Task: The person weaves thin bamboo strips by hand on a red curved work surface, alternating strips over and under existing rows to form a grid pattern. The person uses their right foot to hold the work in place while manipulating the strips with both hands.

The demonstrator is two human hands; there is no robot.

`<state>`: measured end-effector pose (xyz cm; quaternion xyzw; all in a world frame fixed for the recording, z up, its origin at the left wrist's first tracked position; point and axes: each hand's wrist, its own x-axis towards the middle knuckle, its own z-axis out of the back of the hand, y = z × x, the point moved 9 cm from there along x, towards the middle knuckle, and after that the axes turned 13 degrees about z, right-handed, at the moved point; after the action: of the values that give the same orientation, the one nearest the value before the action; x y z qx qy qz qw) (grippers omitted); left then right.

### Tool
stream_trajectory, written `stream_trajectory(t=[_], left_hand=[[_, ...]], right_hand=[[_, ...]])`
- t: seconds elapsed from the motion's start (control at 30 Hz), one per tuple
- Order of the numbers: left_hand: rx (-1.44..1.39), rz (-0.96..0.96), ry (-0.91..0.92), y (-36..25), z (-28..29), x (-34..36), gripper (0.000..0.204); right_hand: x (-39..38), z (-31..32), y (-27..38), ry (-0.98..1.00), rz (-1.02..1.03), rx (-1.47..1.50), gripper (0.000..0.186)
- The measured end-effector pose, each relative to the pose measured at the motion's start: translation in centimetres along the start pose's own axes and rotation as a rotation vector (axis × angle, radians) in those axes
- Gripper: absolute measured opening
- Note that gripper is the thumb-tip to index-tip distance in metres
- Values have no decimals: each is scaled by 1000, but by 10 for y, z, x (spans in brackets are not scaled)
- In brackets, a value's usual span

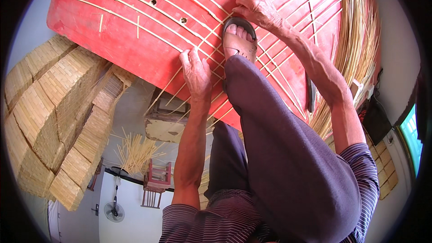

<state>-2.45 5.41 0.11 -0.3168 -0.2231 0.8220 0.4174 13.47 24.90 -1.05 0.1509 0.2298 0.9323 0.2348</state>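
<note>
On the red board (157,63): pale strips (138,27) cross one another, the crossings lying between the two hands and around the foot.
Left hand (198,72): fingers bent onto strips near the board's edge — pinching or only pressing, I cannot tell.
Right hand (258,9): fingers curled, just beyond the sandal's toe; whether a strip is gripped is hidden.
Sandalled foot (238,40): set on the crossings between the hands, probably as a weight against slipping.
Strip bundle (357,40): along the board's right, perhaps for easy reach.
Woven pieces (54,94): stacked at left — possibly containers, contents not visible.
</note>
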Motion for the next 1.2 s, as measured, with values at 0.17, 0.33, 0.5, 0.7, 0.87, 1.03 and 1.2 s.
stream_trajectory(t=[0.17,0.33,0.5,0.7,0.87,1.03,1.2], left_hand=[[-14,4,-14,5,-2,-1,40],[-32,-6,-45,6,-3,2,38],[4,-14,-79,8,-7,2,37],[0,12,-101,9,-10,0,33],[-27,18,-88,9,-8,0,35],[-169,209,-24,27,3,17,39],[-1007,623,-19,55,47,68,55]], right_hand=[[2,-2,0,26,25,2,25],[3,-2,-2,21,57,-6,25],[4,-3,-1,16,71,-6,25],[2,-6,-4,33,69,-9,27],[2,-4,-3,36,76,-38,27],[8,3,8,78,19,-149,24],[43,-15,51,-72,-288,290,14]])
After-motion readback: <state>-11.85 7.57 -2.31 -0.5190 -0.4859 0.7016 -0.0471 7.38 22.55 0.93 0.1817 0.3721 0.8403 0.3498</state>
